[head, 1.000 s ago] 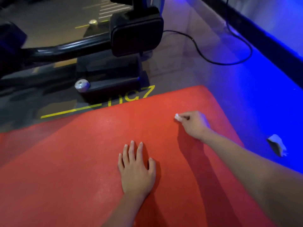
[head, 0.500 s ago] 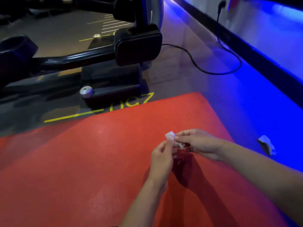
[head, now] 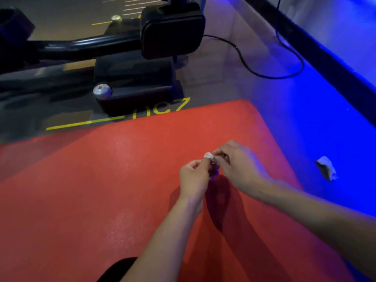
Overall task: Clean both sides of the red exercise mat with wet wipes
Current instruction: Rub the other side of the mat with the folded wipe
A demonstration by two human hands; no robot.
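Red exercise mat (head: 101,190) lies flat on the floor under me, and I've got my left hand (head: 194,178) and right hand (head: 238,169) raised above it, both pinching one small wadded wet wipe (head: 208,155) between their fingertips.

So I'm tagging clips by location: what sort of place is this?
Probably a gym: a red mat on the floor, a black padded exercise machine beyond it, and yellow floor markings.

Dim, blue glow right, soft blur
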